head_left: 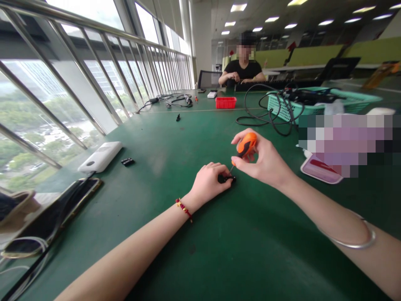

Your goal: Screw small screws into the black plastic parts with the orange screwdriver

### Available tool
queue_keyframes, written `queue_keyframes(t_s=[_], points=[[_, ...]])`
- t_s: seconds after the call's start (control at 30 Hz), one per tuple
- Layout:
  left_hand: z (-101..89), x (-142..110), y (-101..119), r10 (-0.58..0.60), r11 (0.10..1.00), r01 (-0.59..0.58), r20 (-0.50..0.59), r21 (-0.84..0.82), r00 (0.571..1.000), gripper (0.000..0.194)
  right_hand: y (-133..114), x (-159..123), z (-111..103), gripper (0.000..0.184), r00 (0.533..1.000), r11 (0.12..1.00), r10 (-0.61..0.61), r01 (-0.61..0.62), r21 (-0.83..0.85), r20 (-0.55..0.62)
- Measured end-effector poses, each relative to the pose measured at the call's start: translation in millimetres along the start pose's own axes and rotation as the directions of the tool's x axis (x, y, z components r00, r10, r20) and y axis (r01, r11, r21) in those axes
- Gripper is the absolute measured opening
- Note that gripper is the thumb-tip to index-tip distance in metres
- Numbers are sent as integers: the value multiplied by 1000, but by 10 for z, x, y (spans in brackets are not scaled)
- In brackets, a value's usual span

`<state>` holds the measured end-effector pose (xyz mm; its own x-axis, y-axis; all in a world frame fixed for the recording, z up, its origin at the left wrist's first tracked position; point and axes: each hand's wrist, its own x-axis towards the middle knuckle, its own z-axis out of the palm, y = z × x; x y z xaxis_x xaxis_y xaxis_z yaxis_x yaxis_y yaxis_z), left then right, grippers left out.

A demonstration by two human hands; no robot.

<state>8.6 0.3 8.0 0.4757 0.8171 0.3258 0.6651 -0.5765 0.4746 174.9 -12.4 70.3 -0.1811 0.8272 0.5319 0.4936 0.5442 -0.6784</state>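
Observation:
My right hand (260, 161) is closed around the orange and black handle of a screwdriver (247, 144). Its thin shaft slants down and left, and the tip meets a small black part (226, 179) on the green table (175, 246). My left hand (210, 182) pinches that black part between thumb and fingers, pressing it against the tabletop. The fingers hide much of the part, so its exact kind cannot be made out.
Left: a white power bank (102, 156), a small black piece (128, 161) and a phone (56, 217). Further off: a red bin (225, 103), cables (181, 100) and a small black item (178, 118). Right: a teal basket (282, 106). A person (243, 69) sits at the far end.

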Motion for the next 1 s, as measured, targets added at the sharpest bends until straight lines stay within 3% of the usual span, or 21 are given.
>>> queue_keyframes(t_s=[0.17, 0.33, 0.5, 0.7, 0.87, 1.0], points=[[2, -6, -6, 8, 1000, -8, 2, -7, 1000, 4, -41, -12, 31, 22, 993, 992, 81, -88, -90, -88], [-3, -6, -1, 18, 1000, -18, -3, -3, 1000, 4, -35, -14, 30, 10, 997, 999, 34, -37, -38, -64], [6, -1, 0, 2, 1000, -2, -20, 15, 1000, 7, -24, -30, 23, 27, 998, 998, -66, 66, 11, -21], [10, 1, -18, 1, 999, -2, -21, -32, 1000, 7, -59, -50, 46, 22, 997, 995, 37, -43, -90, -67], [15, 14, -68, -19, 995, 17, -25, -99, 999, 5, -17, -18, 36, 12, 996, 1000, 28, -29, -2, -83], [18, 21, -98, -54, 992, 49, -40, -116, 998, 6, 9, 0, 32, 30, 997, 996, -34, 39, 84, -69]])
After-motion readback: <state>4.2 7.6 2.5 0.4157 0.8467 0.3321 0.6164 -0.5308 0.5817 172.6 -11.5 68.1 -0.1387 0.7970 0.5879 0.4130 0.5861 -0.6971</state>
